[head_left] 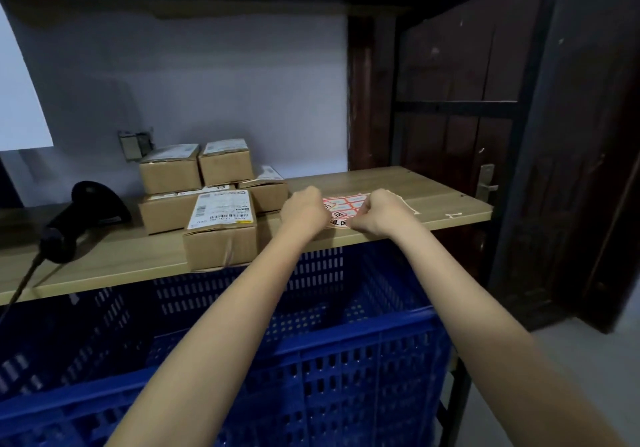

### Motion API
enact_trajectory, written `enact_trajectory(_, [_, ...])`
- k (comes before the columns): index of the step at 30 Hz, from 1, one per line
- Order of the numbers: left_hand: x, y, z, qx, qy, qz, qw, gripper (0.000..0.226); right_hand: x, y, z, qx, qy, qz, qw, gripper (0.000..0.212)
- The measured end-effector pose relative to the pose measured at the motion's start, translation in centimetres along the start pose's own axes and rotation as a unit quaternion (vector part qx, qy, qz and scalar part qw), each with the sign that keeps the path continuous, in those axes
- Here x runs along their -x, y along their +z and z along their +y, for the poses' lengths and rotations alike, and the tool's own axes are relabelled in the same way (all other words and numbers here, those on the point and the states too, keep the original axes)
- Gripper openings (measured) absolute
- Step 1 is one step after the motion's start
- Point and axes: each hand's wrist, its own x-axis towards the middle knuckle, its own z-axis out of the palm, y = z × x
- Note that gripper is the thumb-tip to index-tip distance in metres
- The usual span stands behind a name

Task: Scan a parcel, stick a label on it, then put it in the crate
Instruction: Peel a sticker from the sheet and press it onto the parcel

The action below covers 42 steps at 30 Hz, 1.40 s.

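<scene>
Blue crate (pixel 311 360) sits below your hands. Left hand (pixel 304 212) and right hand (pixel 381 213) pinch the thin, bendy label sheet (pixel 346 204); peel a corner gently.

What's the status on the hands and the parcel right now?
Left hand and right hand both pinching the label sheet. Nearest parcel unlabelled, at shelf edge. Blue crate below, nothing blocking.

We see the label sheet (pixel 343 206) on the shelf (pixel 415 187) between our fingers (pixel 360 227). Left of them lie the parcels (pixel 221 225), then the barcode scanner (pixel 79 218); the crate (pixel 311 342) stands below.
</scene>
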Motion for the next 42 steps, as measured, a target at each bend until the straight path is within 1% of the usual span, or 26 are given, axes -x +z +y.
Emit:
enact_trajectory(5, [-0.4,0.3,-0.6,0.055,-0.017,-0.011,0.998,0.040,-0.4,0.6,0.2,-0.037,0.006,0.012,0.999,0.023])
enact_trajectory(6, [-0.3,0.3,-0.7,0.065,-0.020,-0.014,0.998,0.041,-0.4,0.6,0.1,-0.045,0.004,0.011,0.999,0.020])
enact_trajectory(8, [-0.3,0.3,-0.7,0.091,-0.024,-0.020,0.995,0.040,-0.4,0.8,0.0,-0.071,0.004,0.010,0.997,0.007])
enact_trajectory(9, [-0.2,0.3,-0.7,0.105,-0.025,-0.020,0.994,0.038,-0.4,0.9,-0.1,-0.087,0.003,0.011,0.996,0.005])
enact_trajectory(12, [-0.1,0.2,-0.9,0.146,-0.027,-0.019,0.989,0.037,-0.4,1.2,-0.1,-0.165,-0.004,0.022,0.986,0.024])
enact_trajectory(13, [0.0,0.2,-1.0,0.162,-0.030,-0.018,0.986,0.038,-0.2,1.1,-0.1,-0.204,-0.008,0.024,0.979,0.027])
enact_trajectory(15, [0.3,-0.1,-1.4,0.210,-0.032,-0.017,0.977,0.039,0.6,0.5,-0.1,-0.295,-0.022,0.025,0.955,0.023])
enact_trajectory(18, [1.6,-1.3,-2.3,0.281,0.002,0.007,0.960,0.034,2.4,-0.7,-0.5,-0.400,-0.051,0.029,0.915,0.017])
enact_trajectory(20, [3.3,-2.4,-2.8,0.331,0.027,0.014,0.943,0.027,3.8,-1.2,-1.0,-0.439,-0.069,0.030,0.895,0.014])
enact_trajectory(22, [5.3,-3.4,-3.2,0.374,0.043,0.009,0.926,0.018,5.1,-1.4,-1.6,-0.458,-0.087,0.035,0.884,0.011])
enact_trajectory(24, [6.7,-4.3,-3.4,0.381,0.065,0.033,0.922,0.016,6.3,-1.5,-2.4,-0.473,-0.109,0.045,0.873,0.012])
enact_trajectory(28, [8.7,-5.9,-3.8,0.375,0.093,0.082,0.919,0.026,8.0,-1.4,-3.9,-0.473,-0.142,0.083,0.865,0.012])
enact_trajectory(30, [9.5,-6.3,-4.4,0.373,0.096,0.105,0.917,0.028,8.5,-1.1,-4.6,-0.449,-0.161,0.111,0.872,0.013])
enact_trajectory(31, [10.0,-6.4,-4.8,0.373,0.090,0.113,0.916,0.028,8.8,-0.7,-4.9,-0.416,-0.176,0.141,0.881,0.015])
enact_trajectory(33, [10.8,-6.2,-5.9,0.389,0.064,0.121,0.911,0.026,9.9,0.3,-5.4,-0.304,-0.226,0.237,0.895,0.015])
enact_trajectory(34, [11.3,-6.0,-6.6,0.406,0.046,0.120,0.905,0.024,10.6,1.0,-5.6,-0.248,-0.263,0.280,0.889,0.011])
enact_trajectory(35, [11.9,-5.9,-7.1,0.425,0.030,0.114,0.898,0.022,11.3,1.7,-5.8,-0.206,-0.302,0.300,0.881,0.008])
enact_trajectory(37, [13.1,-5.7,-8.2,0.441,0.010,0.090,0.893,0.021,12.5,3.3,-6.2,-0.157,-0.362,0.283,0.874,0.014])
enact_trajectory(39, [14.2,-5.6,-9.2,0.439,0.002,0.071,0.896,0.023,13.2,4.4,-6.5,-0.153,-0.384,0.249,0.876,0.016])
enact_trajectory(40, [14.6,-5.7,-9.8,0.450,-0.003,0.067,0.890,0.022,13.4,4.8,-6.6,-0.159,-0.386,0.239,0.877,0.016])
enact_trajectory(42, [15.1,-5.9,-10.7,0.498,-0.021,0.050,0.866,0.020,13.8,5.5,-6.8,-0.173,-0.384,0.221,0.880,0.020])
